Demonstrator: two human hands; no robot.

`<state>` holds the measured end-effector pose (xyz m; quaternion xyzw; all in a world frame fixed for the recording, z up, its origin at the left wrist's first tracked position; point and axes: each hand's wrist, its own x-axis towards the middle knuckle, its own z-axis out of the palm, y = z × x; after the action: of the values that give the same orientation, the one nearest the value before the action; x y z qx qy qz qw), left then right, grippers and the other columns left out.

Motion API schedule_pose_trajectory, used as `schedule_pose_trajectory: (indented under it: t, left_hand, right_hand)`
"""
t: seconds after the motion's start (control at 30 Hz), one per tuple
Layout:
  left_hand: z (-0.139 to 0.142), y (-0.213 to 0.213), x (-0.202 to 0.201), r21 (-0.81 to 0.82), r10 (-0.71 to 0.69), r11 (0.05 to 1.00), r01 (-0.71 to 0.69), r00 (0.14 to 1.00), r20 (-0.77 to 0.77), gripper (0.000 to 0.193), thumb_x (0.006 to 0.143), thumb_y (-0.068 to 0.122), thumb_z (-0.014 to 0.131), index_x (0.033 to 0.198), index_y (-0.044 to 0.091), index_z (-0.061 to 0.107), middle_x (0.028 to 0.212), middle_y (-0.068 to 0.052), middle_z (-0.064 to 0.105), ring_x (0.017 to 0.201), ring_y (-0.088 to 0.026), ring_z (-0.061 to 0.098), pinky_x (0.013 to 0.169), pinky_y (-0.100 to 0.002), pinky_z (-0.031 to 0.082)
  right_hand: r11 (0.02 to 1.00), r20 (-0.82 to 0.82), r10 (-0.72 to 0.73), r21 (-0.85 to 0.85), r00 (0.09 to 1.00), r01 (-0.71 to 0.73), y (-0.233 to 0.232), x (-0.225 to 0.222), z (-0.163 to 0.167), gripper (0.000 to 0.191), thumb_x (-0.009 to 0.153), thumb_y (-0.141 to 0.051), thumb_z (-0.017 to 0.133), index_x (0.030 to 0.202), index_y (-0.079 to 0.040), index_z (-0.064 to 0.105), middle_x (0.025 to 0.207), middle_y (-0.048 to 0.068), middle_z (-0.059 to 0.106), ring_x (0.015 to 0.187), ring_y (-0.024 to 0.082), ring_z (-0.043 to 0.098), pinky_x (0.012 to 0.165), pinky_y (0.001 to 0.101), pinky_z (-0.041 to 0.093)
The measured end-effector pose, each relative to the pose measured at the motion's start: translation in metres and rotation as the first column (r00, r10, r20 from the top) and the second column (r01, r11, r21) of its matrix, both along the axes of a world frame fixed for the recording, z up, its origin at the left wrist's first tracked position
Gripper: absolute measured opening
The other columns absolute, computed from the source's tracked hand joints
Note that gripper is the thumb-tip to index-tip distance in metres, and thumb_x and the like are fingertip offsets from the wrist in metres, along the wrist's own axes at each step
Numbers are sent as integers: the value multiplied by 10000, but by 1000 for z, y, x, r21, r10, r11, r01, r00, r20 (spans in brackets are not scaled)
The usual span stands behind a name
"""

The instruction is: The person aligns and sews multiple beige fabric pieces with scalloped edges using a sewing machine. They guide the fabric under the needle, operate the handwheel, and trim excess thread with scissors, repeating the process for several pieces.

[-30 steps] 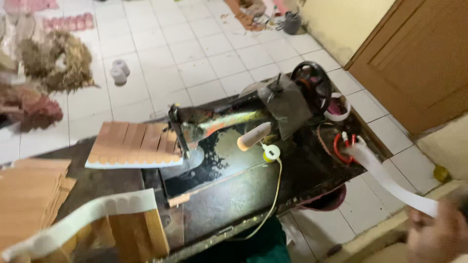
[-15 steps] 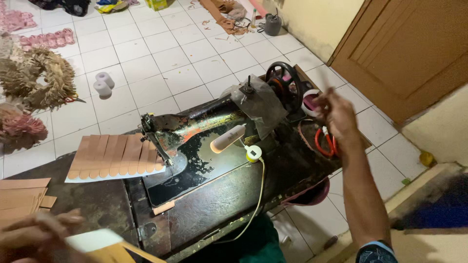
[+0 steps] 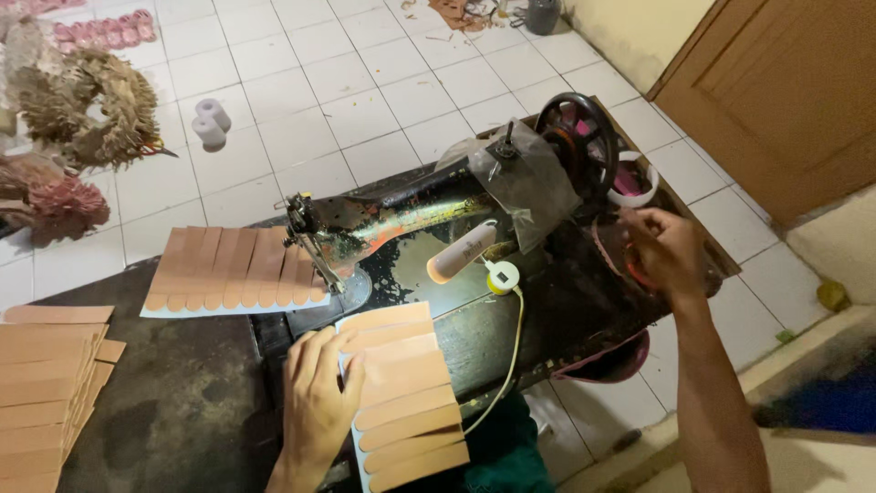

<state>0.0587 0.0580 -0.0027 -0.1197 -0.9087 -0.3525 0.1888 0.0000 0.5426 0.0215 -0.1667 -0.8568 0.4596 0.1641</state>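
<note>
Just beyond the left grip (image 3: 315, 411), the sewing machine (image 3: 411, 224) stands across the table (image 3: 173, 402), its needle end pinning a sheet of overlapped tan strips (image 3: 233, 269). Left of that grip lies bare dark tabletop, open up to a stack of tan strips (image 3: 46, 393) at the edge. Between the two grips runs a white cable (image 3: 511, 338) (slack, low) below a lit lamp (image 3: 461, 253). The right grip (image 3: 666, 251) sits just beside the handwheel (image 3: 577, 137) and a white tub (image 3: 634, 178).

Worn glossy-metal sewing machine (image 3: 401, 224) — matt paper strips (image 3: 401, 402).
</note>
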Motion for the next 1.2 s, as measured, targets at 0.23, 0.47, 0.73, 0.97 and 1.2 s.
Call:
schedule_pose_trajectory:
  t: [0.23,0.47,0.73,0.97,1.2]
  left_hand:
    - [3,-2,-3,45,-14,999,17,998,-67,374,804,164,791,1141,28,703,1229,-179,603,1144,-379,585,912,-427,524]
    - [2,-15,-6,-176,-44,984,14,985,-165,331,879,228,773,1152,52,709,1229,-162,635,1149,-366,611,993,-452,499]
    - [0,-26,-37,-190,-151,974,124,979,-136,311,861,228,763,1053,-2,681,1247,-212,633,1157,-375,620,995,-465,485]
    - [-2,-39,-53,79,-226,971,225,974,6,210,876,132,775,1039,16,713,1150,-126,650,1023,-301,682,891,-381,554]
    - [6,-39,-48,-149,-263,960,238,948,-177,276,863,133,762,1101,6,704,1205,-145,638,1112,-346,637,970,-416,543]
  right_hand:
    - [992,-466,-115,-15,877,122,-58,31,20,355,1156,-278,708,1047,60,699,777,61,646,611,90,556,551,264,430]
    - [765,-378,538,595,753,-248,-167,80,1,134,967,-197,693,912,-75,689,754,40,726,533,122,655,504,305,508]
    - [289,9,926,630,379,-721,-267,37,-4,734,887,-515,664,1429,-32,549,1479,262,503,1376,454,430,1130,554,320]
    - [316,81,891,595,447,-739,-280,24,-15,734,917,-509,661,1441,-18,508,1486,238,486,1419,447,399,1158,603,259]
    - [414,-108,878,658,465,-629,-260,44,10,458,906,-337,771,1239,-49,646,1297,149,638,1225,355,611,1070,492,476]
